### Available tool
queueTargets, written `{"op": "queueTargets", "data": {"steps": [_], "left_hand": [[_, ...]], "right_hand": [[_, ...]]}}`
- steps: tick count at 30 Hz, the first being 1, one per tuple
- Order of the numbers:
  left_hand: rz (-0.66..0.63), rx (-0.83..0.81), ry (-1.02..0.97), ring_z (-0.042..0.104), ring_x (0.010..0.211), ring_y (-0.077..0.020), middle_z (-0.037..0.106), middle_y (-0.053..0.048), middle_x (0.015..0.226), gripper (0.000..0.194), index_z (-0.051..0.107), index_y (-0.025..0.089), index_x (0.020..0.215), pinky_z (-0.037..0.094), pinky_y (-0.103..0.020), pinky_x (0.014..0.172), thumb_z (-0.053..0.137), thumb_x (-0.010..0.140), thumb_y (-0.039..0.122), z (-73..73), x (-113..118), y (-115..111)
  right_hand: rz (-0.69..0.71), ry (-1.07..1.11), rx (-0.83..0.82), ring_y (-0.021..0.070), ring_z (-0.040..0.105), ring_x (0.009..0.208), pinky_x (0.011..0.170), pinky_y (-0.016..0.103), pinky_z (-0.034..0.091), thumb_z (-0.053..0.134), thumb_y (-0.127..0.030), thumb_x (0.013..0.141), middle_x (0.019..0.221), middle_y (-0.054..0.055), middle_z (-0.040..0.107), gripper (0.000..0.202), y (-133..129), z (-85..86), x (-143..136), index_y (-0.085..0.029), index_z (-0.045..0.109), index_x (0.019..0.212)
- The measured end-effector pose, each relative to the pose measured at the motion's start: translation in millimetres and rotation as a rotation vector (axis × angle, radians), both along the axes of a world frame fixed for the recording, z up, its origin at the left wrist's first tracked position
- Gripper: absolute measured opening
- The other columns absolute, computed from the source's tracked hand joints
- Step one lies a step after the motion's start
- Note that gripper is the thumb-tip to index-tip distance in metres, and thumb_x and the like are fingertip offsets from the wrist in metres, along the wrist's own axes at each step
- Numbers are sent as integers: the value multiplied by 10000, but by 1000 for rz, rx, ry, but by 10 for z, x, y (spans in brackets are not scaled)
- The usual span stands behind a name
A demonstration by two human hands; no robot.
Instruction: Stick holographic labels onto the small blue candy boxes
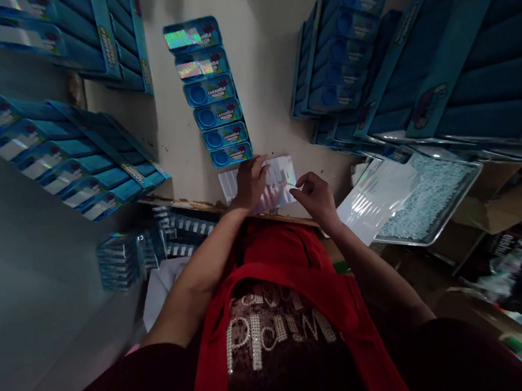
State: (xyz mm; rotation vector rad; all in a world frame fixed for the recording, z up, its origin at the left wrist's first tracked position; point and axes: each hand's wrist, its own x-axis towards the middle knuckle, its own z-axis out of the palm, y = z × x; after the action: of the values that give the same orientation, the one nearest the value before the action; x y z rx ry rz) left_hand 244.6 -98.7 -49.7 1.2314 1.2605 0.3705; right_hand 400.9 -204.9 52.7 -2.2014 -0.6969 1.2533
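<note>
Shiny sheet [279, 182] lies flat at worktop's [273, 94] near edge, just nearside of a row of six blue boxes [217, 91]; the two boxes furthest off carry shiny strips [192, 70]. L hand [251, 184] rests over sheet, fingers loosely bent, not clamped. R hand [315, 195] at sheet's right end, thumb & forefinger tips close; can't tell if anything's pinched. Sheet's prob. v. light, thin, bendy, slick, easily creased: best kept flat under L fingers, taken by right margin, fingertips only
</note>
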Motion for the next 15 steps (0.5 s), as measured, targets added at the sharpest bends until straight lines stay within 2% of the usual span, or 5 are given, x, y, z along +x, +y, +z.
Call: {"op": "queueTargets", "data": {"steps": [3, 5, 8, 10, 15], "left_hand": [[-28, -180, -205, 777, 1122, -340, 817, -157, 1106, 531, 812, 214, 967, 603, -553, 1076, 644, 972, 718, 315, -12, -101], [-2, -349, -380, 807, 1022, -322, 835, -164, 1072, 679, 821, 197, 971, 658, -510, 956, 636, 908, 847, 537, -8, -136], [123, -521, -530, 806, 918, -249, 847, -123, 1026, 655, 834, 187, 989, 668, -396, 877, 928, 682, 758, 807, 28, -166], [229, -518, -490, 773, 778, -189, 831, -71, 887, 587, 824, 184, 911, 656, -332, 790, 1028, 591, 632, 933, 64, -187], [356, -289, -325, 709, 620, -152, 770, -22, 711, 423, 832, 190, 817, 620, -291, 656, 977, 687, 565, 1185, 38, -138]], "right_hand": [[-107, 182, 15, 113, 429, 551, 563, 275, 377, 836, -468, 738, 565, -83, 504, 311, 39, 290, 112, -236, 646, 821], [-160, 269, -6, 116, 458, 562, 552, 278, 411, 881, -539, 698, 586, -65, 542, 399, 79, 393, 172, -234, 647, 804], [-186, 314, -44, 119, 494, 578, 546, 276, 416, 945, -595, 618, 616, -42, 577, 498, 144, 476, 234, -226, 644, 760], [-172, 316, -42, 117, 507, 592, 549, 268, 394, 967, -602, 579, 637, -28, 603, 522, 184, 532, 267, -218, 652, 738], [-114, 312, 5, 92, 403, 550, 518, 264, 286, 971, -624, 582, 598, -42, 575, 522, 381, 706, 288, -205, 710, 753]]}}
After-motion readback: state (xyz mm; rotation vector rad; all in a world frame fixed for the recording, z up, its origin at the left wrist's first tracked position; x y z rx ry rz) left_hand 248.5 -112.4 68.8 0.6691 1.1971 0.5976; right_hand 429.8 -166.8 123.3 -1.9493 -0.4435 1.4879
